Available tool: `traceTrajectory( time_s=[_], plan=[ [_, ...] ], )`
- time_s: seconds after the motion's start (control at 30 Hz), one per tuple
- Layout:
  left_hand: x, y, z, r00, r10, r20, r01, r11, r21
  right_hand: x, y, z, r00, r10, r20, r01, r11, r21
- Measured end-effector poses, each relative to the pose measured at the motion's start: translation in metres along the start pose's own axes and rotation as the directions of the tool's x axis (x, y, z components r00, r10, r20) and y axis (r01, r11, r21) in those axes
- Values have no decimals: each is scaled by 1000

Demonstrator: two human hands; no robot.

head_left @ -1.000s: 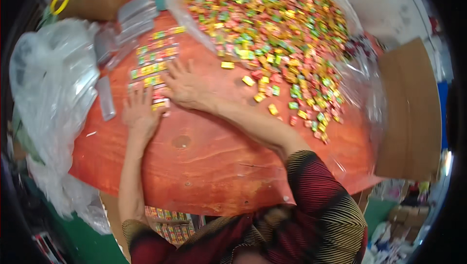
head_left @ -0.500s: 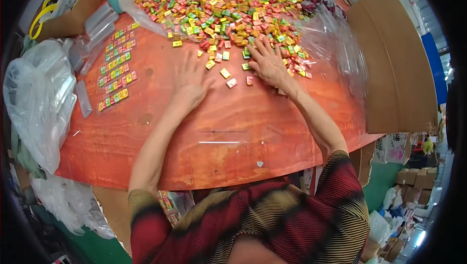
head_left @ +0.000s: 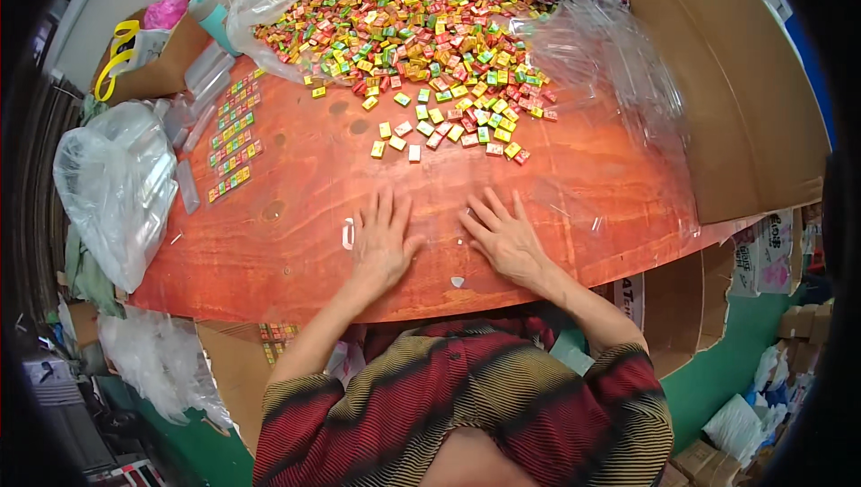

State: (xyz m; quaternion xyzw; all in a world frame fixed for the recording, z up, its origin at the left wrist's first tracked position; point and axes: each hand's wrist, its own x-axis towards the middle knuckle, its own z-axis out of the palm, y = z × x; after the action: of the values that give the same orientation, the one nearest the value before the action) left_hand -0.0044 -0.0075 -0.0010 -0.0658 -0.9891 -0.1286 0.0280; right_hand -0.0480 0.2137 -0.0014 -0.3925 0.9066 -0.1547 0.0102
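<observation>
My left hand (head_left: 382, 240) lies flat on the orange-red wooden table (head_left: 296, 245), fingers spread, holding nothing. My right hand (head_left: 504, 234) rests flat beside it, also spread and holding nothing. Farther up the table a big heap of small coloured candy pieces (head_left: 421, 12) lies on clear plastic. Loose pieces (head_left: 448, 128) spill from the heap toward my hands, a short gap away from my fingertips. Filled rows of candy pieces (head_left: 233, 133) lie in lines at the table's left.
A full clear plastic bag (head_left: 117, 186) sits at the left edge. Clear trays (head_left: 208, 70), a teal bottle (head_left: 213, 21) and a cardboard box with a yellow strap (head_left: 134, 65) stand at back left. A large cardboard sheet (head_left: 735, 101) leans at the right.
Both hands have drawn back from the candy toward the table's near edge and now lie flat side by side. A second ago they were at the filled rows on the left.
</observation>
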Motion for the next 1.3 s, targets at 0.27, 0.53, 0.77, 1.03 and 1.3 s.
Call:
traceTrajectory(
  time_s=[0.27,0.53,0.77,1.03,1.3],
  plan=[
    [1,9,7,977,-51,-206,26,992,-119,29,5,-30,991,53,-122,-42,995,95],
    [86,-50,-2,962,-55,-266,-10,971,-237,152,-6,16,950,-41,-310,124,959,253],
    [65,-44,11,912,-133,-388,55,977,-205,136,-11,31,921,-23,-388,104,976,190],
    [58,-33,10,901,-178,-396,83,966,-245,136,-5,22,885,-87,-457,116,993,36],
    [50,-30,4,937,-238,-255,146,931,-335,128,-22,33,951,-94,-294,83,995,-50]
  ],
)
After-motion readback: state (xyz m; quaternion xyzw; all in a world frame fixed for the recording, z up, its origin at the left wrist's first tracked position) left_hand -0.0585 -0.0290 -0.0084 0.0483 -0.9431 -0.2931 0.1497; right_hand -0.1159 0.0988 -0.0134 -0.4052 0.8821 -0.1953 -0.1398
